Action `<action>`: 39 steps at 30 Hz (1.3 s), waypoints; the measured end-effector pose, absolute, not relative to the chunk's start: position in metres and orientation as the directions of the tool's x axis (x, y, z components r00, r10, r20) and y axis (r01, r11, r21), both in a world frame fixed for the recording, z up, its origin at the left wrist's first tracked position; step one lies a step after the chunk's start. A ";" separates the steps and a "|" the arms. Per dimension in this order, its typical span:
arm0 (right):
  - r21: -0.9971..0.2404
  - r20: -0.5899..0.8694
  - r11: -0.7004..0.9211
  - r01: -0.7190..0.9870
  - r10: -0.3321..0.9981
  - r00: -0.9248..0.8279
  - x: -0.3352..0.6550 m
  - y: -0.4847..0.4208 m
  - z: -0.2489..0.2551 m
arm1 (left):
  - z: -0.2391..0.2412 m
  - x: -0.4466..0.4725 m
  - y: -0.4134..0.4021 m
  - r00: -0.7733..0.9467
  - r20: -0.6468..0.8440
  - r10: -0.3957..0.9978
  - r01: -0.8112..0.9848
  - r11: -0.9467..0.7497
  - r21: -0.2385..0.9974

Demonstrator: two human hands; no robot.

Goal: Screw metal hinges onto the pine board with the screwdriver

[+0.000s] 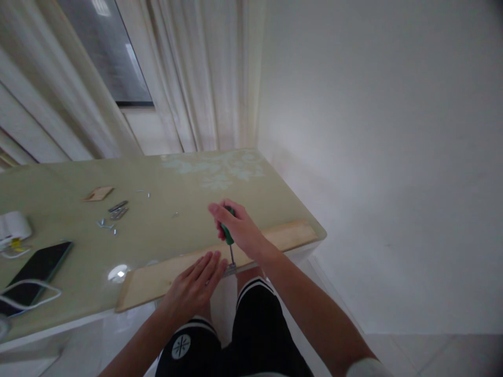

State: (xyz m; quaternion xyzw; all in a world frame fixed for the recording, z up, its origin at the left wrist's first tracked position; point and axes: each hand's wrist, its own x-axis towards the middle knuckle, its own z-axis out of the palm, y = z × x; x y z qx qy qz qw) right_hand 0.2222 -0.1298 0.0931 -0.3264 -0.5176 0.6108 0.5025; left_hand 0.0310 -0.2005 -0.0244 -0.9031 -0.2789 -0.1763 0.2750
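A long pale wooden plank (165,280) lies along the near edge of a glossy green-beige table (165,204). My right hand (238,228) is closed round the green handle of a screwdriver (227,235), held upright with its tip down on a small metal fitting (231,268) at the plank's front edge. My left hand (194,285) lies flat on the plank with fingers stretched out, fingertips just left of the fitting.
On the table's left lie a dark phone (37,269) with a white cable (31,290), a white roll (13,226), loose screws and metal parts (113,214) and a small wooden piece (98,194). Curtains hang behind; a white wall stands right.
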 end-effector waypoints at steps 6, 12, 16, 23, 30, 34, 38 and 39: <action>-0.886 0.202 0.188 -0.425 0.979 0.013 0.213 -0.144 0.076 | -0.027 0.029 -0.199 0.795 0.438 0.420 0.592 -0.698 -0.404; -0.942 0.216 -0.087 -0.324 0.582 -0.784 0.226 -0.132 0.090 | -0.030 0.029 -0.199 0.818 0.349 0.458 0.572 -0.714 -0.404; -0.972 0.231 0.219 -0.086 0.809 -0.540 0.221 -0.123 0.099 | -0.019 0.030 -0.193 0.846 0.347 0.404 0.528 -0.721 -0.449; -0.521 0.441 0.342 0.782 0.892 -0.095 0.232 -0.085 0.125 | 0.008 0.031 -0.163 0.862 0.361 0.356 0.484 -0.789 -0.378; -0.463 0.226 0.349 0.815 0.935 -0.272 0.247 -0.036 0.129 | 0.007 0.033 -0.165 0.808 0.453 0.376 0.552 -0.751 -0.362; -0.709 0.193 0.472 0.524 0.845 -0.499 0.250 -0.013 0.127 | 0.010 0.037 -0.167 0.792 0.442 0.420 0.587 -0.722 -0.366; -0.894 0.139 0.376 0.243 0.749 -0.648 0.248 0.001 0.124 | 0.011 0.038 -0.165 0.788 0.441 0.429 0.593 -0.719 -0.362; -0.917 0.115 0.337 0.214 0.737 -0.666 0.247 0.003 0.123 | 0.011 0.038 -0.164 0.786 0.443 0.431 0.596 -0.719 -0.358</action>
